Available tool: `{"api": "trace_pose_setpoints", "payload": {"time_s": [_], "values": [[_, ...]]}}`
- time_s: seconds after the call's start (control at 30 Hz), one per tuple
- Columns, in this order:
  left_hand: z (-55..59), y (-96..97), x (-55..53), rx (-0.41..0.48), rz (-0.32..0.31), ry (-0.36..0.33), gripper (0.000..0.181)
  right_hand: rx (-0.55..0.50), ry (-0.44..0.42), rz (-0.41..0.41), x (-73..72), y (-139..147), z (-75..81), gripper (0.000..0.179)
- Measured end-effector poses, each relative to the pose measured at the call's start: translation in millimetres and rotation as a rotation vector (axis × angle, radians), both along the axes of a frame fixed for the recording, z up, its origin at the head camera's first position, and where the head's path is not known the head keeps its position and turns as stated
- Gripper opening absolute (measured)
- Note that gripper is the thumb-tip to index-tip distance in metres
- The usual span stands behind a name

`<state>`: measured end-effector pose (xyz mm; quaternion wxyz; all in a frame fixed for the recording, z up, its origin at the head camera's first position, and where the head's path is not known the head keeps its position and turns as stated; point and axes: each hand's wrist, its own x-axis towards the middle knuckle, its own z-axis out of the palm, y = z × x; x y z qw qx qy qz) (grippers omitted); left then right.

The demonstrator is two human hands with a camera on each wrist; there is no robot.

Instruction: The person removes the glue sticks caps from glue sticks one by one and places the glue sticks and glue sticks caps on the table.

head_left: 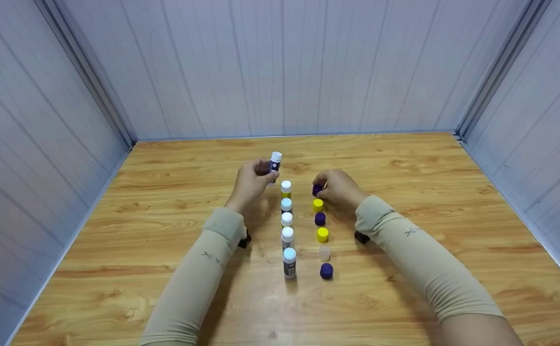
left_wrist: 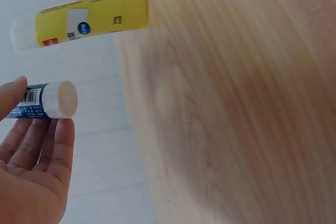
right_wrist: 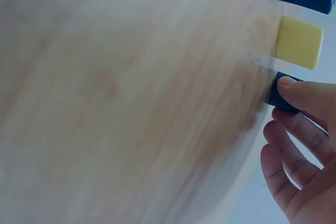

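Observation:
In my left hand (head_left: 253, 183) a dark blue glue stick (head_left: 275, 163) with a white top is held upright between thumb and fingers, above the far end of a row of glue sticks. The left wrist view shows the barcode side of this glue stick (left_wrist: 37, 100). My right hand (head_left: 340, 187) pinches a dark blue cap (head_left: 317, 190) at the far end of a row of caps. Seen from the right wrist, thumb and forefinger grip that cap (right_wrist: 283, 92) low at the table, beside a yellow cap (right_wrist: 299, 43).
Several glue sticks stand upright in a line, the nearest one (head_left: 289, 263) dark-labelled, the farthest one (head_left: 286, 189) yellow. To their right runs a line of caps: yellow (head_left: 322, 235), a pale one (head_left: 324, 253) and dark blue (head_left: 326, 271). White panel walls (head_left: 280, 67) enclose the wooden table (head_left: 164, 192).

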<state>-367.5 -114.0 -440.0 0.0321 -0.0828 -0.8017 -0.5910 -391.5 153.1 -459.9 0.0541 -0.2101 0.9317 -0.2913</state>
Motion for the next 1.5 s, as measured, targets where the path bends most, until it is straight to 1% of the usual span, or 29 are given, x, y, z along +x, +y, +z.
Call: {"api": "trace_pose_setpoints", "payload": {"time_s": [0.27, 0.47, 0.67, 0.77, 0.9, 1.03, 1.17, 1.37, 1.5], "values": [[-7.9, 5.0, -7.9, 0.002, -0.013, -0.024, 0.028, 0.006, -0.043, -0.024, -1.2, -1, 0.6, 0.03], [-10.3, 10.1, -7.2, 0.0, 0.017, -0.069, 0.02, -0.019, -0.061, -0.032, -1.6, -2, 0.1, 0.027], [-12.9, 15.8, -7.3, -0.002, 0.01, -0.115, 0.018, -0.01, -0.05, -0.033, -1.7, -3, 1.7, 0.028], [-14.7, 18.0, -8.2, -0.016, 0.007, -0.126, 0.019, -0.002, -0.046, -0.028, -1.1, -4, 2.5, 0.028], [-16.7, 19.4, -9.2, -0.04, 0.014, -0.14, 0.026, 0.016, -0.017, -0.005, -0.7, -5, 1.7, 0.029], [-17.9, 19.5, -9.4, -0.083, 0.014, -0.135, 0.031, 0.012, -0.014, -0.001, 0.0, -6, 1.2, 0.029], [-18.5, 19.7, -8.3, -0.086, -0.001, -0.13, 0.035, 0.001, -0.029, -0.015, -0.4, -7, 1.2, 0.026], [-18.4, 19.5, -8.5, -0.072, -0.017, -0.164, 0.041, 0.0, -0.02, -0.012, -0.6, -7, 1.1, 0.025], [-18.3, 19.5, -8.0, -0.08, -0.033, -0.156, 0.043, -0.001, -0.015, -0.006, -1.3, -7, 0.2, 0.026]]}}
